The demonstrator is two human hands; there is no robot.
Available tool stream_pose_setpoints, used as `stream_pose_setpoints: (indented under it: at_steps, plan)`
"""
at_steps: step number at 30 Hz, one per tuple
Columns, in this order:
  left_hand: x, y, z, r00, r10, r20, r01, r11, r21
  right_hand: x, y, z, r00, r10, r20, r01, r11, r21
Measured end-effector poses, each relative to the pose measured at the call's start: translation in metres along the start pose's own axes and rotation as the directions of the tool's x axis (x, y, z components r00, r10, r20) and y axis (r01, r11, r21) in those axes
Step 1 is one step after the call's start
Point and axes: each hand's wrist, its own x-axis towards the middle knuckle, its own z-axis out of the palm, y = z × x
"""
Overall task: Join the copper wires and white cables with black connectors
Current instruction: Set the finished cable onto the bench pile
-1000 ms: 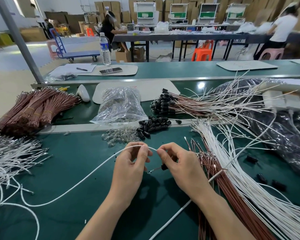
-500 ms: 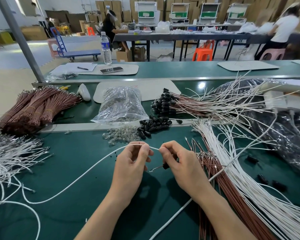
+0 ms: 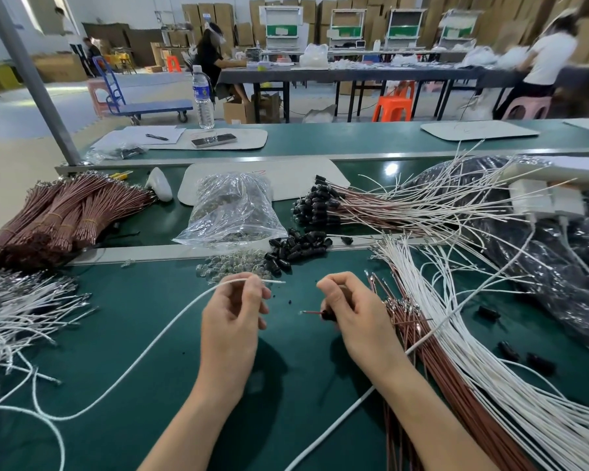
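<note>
Left hand (image 3: 233, 321): pinching a white cable (image 3: 274, 282) near its tip, fingers curled, the tip pointing toward the right hand.
Right hand (image 3: 357, 311): gripping a black connector (image 3: 328, 315), with a copper wire (image 3: 310, 312) sticking out leftward, apparently through it.
Gap: cable tip and connector are sitting apart.
Spare connectors (image 3: 296, 248): lying just beyond both hands.

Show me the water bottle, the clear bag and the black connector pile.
water bottle (image 3: 202, 93): head view, blue label.
clear bag (image 3: 233, 212): head view, crinkled middle.
black connector pile (image 3: 296, 249): head view, heap's middle.
</note>
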Motion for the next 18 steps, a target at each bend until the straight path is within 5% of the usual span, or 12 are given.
stream_pose_setpoints:
  at_steps: [7,18]
  plan:
    - [-0.0126,0.0033,0.0096,0.994,0.094,0.064,-0.097,0.995,0.039,0.0028,0.0014,-0.0013,0.992,0.089,0.09,-0.103,0.981,0.163]
    - [-0.01,-0.0015,0.0041,0.978,0.148,0.144,-0.174,0.966,0.19,0.0006,0.002,0.0016,0.992,-0.003,0.123,0.006,1.0,-0.023]
